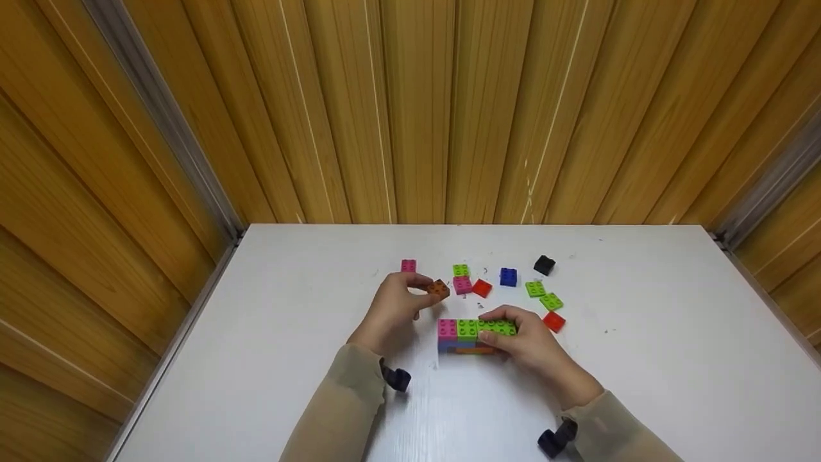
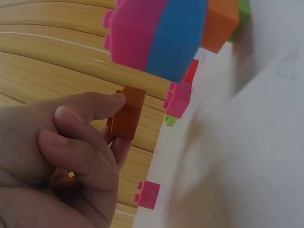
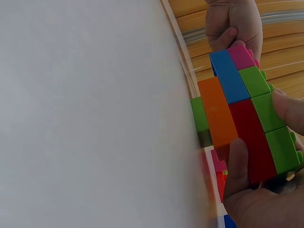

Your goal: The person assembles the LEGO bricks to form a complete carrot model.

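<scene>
Between thumb and finger, my left hand point(image 1: 396, 307) pinches a small orange-brown toy brick point(image 1: 439, 289), raised above the table. The left wrist view shows that brick point(image 2: 128, 113) from the side, its studs facing the hand. My right hand point(image 1: 523, 337) grips a block of joined bricks point(image 1: 458, 329) by its right end. Pink and green bricks form its top layer. In the right wrist view, a blue brick point(image 3: 230, 76), a dark red brick point(image 3: 251, 142) and an orange brick point(image 3: 217, 114) make up its lower layers. The left hand is apart from the block, to its upper left.
Loose bricks lie on the white table point(image 1: 288, 308): pink point(image 1: 408, 265), pink point(image 1: 462, 285), green point(image 1: 460, 269), red point(image 1: 482, 288), blue point(image 1: 508, 277), black point(image 1: 544, 265), green point(image 1: 535, 289), green point(image 1: 551, 301) and red point(image 1: 554, 321). A wood-patterned wall point(image 1: 417, 115) stands behind.
</scene>
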Tool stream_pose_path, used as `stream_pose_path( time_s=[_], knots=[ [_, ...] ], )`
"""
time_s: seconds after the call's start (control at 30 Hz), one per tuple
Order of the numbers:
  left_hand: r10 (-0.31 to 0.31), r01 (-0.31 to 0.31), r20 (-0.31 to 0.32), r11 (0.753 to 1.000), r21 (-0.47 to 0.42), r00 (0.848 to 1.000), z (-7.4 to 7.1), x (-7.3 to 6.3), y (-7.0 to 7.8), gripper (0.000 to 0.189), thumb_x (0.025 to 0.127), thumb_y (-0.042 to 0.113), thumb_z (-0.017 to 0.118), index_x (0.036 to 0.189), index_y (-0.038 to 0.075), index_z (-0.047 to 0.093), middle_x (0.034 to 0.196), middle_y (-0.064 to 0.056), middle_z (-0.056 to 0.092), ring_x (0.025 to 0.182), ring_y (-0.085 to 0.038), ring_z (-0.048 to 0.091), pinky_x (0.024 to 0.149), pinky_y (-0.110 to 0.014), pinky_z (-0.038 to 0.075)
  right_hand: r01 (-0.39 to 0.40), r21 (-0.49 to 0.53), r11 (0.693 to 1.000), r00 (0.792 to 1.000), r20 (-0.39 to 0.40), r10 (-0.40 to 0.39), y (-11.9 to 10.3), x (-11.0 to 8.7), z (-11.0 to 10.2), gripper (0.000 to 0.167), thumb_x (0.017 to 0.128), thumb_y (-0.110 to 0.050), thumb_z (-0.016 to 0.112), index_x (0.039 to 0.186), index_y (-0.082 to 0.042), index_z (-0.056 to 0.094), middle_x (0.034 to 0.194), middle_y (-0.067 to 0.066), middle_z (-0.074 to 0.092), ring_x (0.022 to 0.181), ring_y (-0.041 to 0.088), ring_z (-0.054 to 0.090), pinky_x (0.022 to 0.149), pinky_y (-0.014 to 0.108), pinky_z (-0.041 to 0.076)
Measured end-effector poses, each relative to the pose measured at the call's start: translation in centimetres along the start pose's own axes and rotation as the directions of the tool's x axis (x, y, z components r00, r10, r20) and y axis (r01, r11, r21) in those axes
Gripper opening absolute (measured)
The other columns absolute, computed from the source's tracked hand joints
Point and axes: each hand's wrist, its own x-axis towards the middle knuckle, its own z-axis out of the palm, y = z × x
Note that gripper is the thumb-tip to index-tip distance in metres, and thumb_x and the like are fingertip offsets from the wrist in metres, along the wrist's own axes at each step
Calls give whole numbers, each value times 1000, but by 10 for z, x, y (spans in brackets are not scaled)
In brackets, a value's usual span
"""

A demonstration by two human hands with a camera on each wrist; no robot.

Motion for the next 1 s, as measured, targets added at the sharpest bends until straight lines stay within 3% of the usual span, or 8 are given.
stream_pose_path(
  time_s=[0.27, 0.43, 0.57, 0.67, 0.8, 1.0],
  knots=[
    [53, -60, 104, 996, 59, 993, -6, -14, 17, 33, 98, 34, 91, 128, 24, 83, 130, 1, 78, 66, -14, 53, 58, -25, 48, -1, -15, 1000, 1000, 10, 2, -1, 0, -2, 31, 101, -23, 88, 129, -13, 80, 140, 13, 72, 115, 24, 63, 86, 25, 57],
    [69, -83, 146, 992, 93, 987, -6, -22, 24, 31, 98, 34, 90, 127, 26, 83, 130, 3, 77, 61, -13, 49, 56, -25, 45, -3, -28, 1000, 1000, 10, 3, 0, 0, -3, 30, 101, -24, 88, 128, -14, 80, 140, 13, 72, 119, 26, 63, 94, 28, 56],
    [105, -128, 176, 984, 127, 979, -3, -26, 26, 28, 99, 31, 88, 127, 25, 84, 130, 3, 78, 60, -12, 49, 57, -25, 46, 13, -27, 1000, 1000, 14, -12, 1, 0, -3, 32, 101, -24, 88, 129, -13, 79, 139, 13, 72, 117, 24, 63, 91, 27, 56],
    [158, -191, 213, 971, 143, 964, -2, -27, 25, 28, 99, 27, 87, 127, 22, 84, 131, 1, 79, 61, -11, 49, 58, -25, 48, 32, -15, 999, 999, 23, -31, 2, 0, -2, 33, 101, -23, 88, 130, -10, 79, 139, 15, 71, 112, 24, 63, 84, 26, 57],
    [203, -248, 257, 956, 158, 945, -1, -27, 24, 28, 98, 24, 87, 125, 20, 85, 130, -1, 80, 69, -12, 55, 63, -26, 54, 42, -11, 999, 999, 26, -42, 1, -1, -1, 33, 101, -22, 87, 130, -9, 79, 138, 16, 71, 110, 23, 62, 81, 26, 57],
    [189, -245, 287, 953, 176, 939, 0, -28, 23, 27, 97, 26, 88, 123, 23, 86, 130, 1, 80, 109, -25, 68, 76, -34, 63, 53, -37, 998, 999, 12, -52, 0, -2, -1, 33, 101, -23, 88, 130, -10, 79, 140, 12, 73, 121, 23, 61, 96, 29, 52]
  ],
)
